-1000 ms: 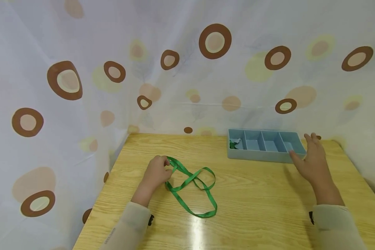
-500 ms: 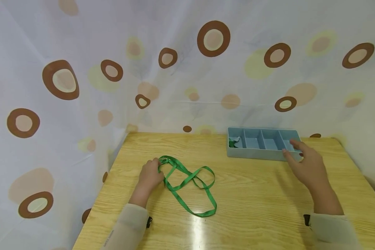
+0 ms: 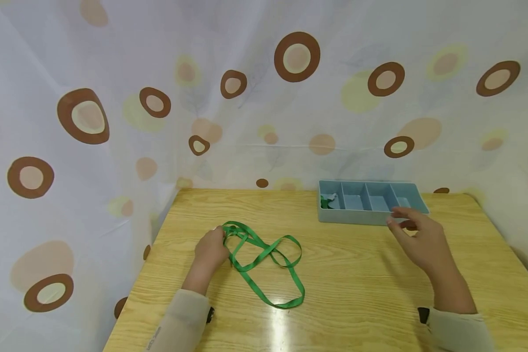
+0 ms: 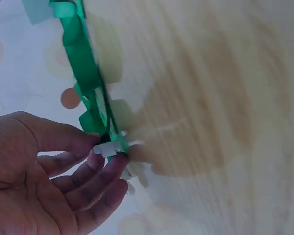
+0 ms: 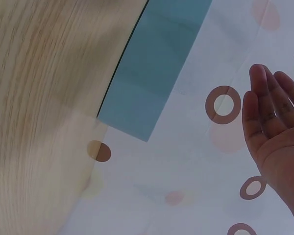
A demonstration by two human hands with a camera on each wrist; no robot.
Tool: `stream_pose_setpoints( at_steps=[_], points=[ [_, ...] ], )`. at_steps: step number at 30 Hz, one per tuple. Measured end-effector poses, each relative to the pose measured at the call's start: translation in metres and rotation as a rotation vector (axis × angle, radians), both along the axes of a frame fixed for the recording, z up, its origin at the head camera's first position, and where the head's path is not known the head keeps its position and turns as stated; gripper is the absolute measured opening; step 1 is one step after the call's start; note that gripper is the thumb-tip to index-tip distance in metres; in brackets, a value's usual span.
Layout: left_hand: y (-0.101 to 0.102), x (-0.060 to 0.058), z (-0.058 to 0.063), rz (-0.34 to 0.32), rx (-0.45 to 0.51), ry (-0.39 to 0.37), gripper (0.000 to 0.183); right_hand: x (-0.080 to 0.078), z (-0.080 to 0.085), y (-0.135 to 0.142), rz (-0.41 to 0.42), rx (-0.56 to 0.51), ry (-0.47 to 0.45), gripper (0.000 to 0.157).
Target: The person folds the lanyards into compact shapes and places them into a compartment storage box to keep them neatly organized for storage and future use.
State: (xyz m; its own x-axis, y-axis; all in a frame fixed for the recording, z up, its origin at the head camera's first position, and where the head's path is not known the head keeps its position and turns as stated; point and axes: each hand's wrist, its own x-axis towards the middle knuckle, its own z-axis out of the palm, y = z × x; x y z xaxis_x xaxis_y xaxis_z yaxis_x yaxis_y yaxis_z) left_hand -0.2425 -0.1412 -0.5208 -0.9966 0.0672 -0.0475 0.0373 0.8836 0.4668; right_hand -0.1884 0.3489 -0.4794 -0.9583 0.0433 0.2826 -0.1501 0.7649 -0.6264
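A green lanyard (image 3: 264,254) lies in loose loops on the table. Its upper left end is in my left hand (image 3: 211,248). The left wrist view gives a closer look: thumb and fingertips of the left hand (image 4: 63,181) pinch a small white plastic clip (image 4: 108,149) on the green ribbon (image 4: 81,58). My right hand (image 3: 422,244) is in the air before the right end of a blue divided box (image 3: 356,216). It holds nothing, and its fingers (image 5: 258,81) are extended in the right wrist view.
The box stands at the back of the wooden table (image 3: 347,293). A green and white piece (image 3: 327,201) lies in its leftmost compartment. A spotted white curtain (image 3: 246,112) rises behind the table and along its sides.
My left hand has shifted slightly left, still at the lanyard's end. My right hand has moved left and toward me from the box's right end, its fingers bending a little. The box stays put.
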Motion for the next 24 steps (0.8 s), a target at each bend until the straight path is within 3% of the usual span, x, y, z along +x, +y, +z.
stream_pose_setpoints(
  at_steps=[11,16,24],
  points=[
    [0.023,0.006,0.012,-0.18,0.263,0.157,0.033,0.009,0.011,-0.048,0.104,0.063,0.101,0.039],
    [0.04,0.005,0.022,-0.295,0.436,0.17,0.027,0.009,0.019,-0.077,0.164,0.117,0.112,0.037],
    [0.067,0.006,0.025,-0.413,0.555,0.16,0.023,0.002,0.014,-0.124,0.326,0.112,0.149,0.039]
  ],
)
